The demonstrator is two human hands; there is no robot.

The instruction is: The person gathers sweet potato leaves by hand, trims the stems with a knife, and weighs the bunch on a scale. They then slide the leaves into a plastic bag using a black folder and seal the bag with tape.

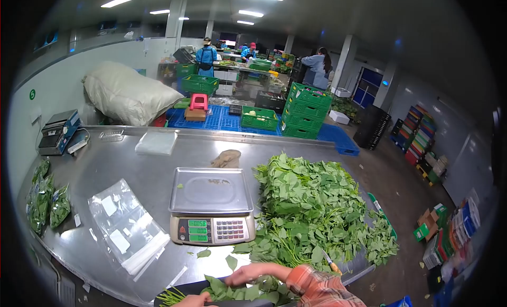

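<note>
At the front edge of the table, a bunch of leafy greens (232, 292) lies in a dark tray-like holder (198, 286), its stems pointing left. My left hand (194, 300), partly cut off by the frame's bottom, is closed around the bunch near the stems. Fingers curled, my right hand (247, 274) grips leaves on the bunch's upper side. Just beyond stands a digital scale (213, 228) with lit green displays; its metal pan (211, 193) bears small scraps. A large heap of leafy greens (309, 201) lies right of the scale, with a knife (332, 264) at its near edge.
Clear plastic bags (127, 228) lie left of the scale, near packed bags of greens (45, 201). A brown glove or cloth (226, 159) sits behind it. Green crates (306, 109) stand past the table's far edge. Several people work in the background.
</note>
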